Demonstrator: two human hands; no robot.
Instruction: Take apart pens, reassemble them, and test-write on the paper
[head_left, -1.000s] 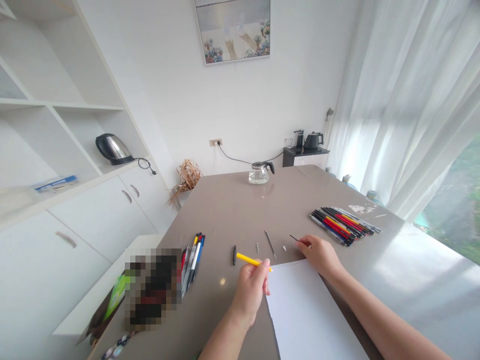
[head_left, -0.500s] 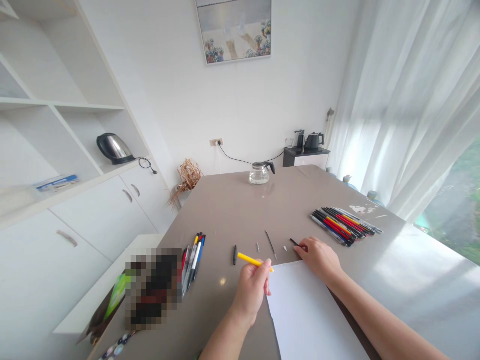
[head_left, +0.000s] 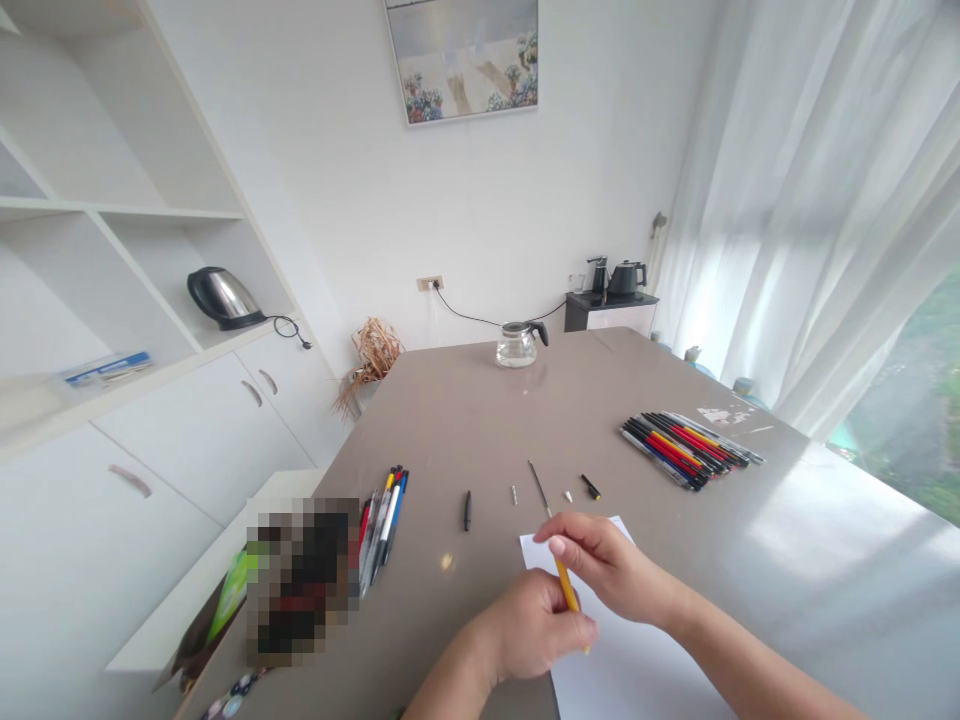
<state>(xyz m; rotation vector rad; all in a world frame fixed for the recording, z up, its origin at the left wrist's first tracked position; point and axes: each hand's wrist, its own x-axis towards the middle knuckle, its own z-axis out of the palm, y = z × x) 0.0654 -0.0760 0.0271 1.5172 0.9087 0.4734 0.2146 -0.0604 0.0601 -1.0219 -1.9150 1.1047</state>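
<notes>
Both hands meet over the white sheet of paper [head_left: 637, 670] at the near edge of the table. My left hand [head_left: 536, 630] is closed round the lower end of a yellow pen barrel [head_left: 564, 587]. My right hand [head_left: 604, 570] pinches the barrel's upper end. Small pen parts lie just beyond on the table: a black cap [head_left: 467, 510], a tiny spring [head_left: 514, 494], a thin refill [head_left: 538, 483], a small white bit [head_left: 569, 496] and a short black tip piece [head_left: 590, 487].
A bundle of pens [head_left: 381, 528] lies at the left and a larger row of pens [head_left: 686, 445] at the right. A glass pot [head_left: 519, 345] stands at the table's [head_left: 465, 420] far edge. White cabinets and shelves with a kettle [head_left: 223, 298] line the left wall.
My left hand drew the yellow barrel back toward me over the paper. My right hand left the short black piece on the table and came to grip the barrel too.
</notes>
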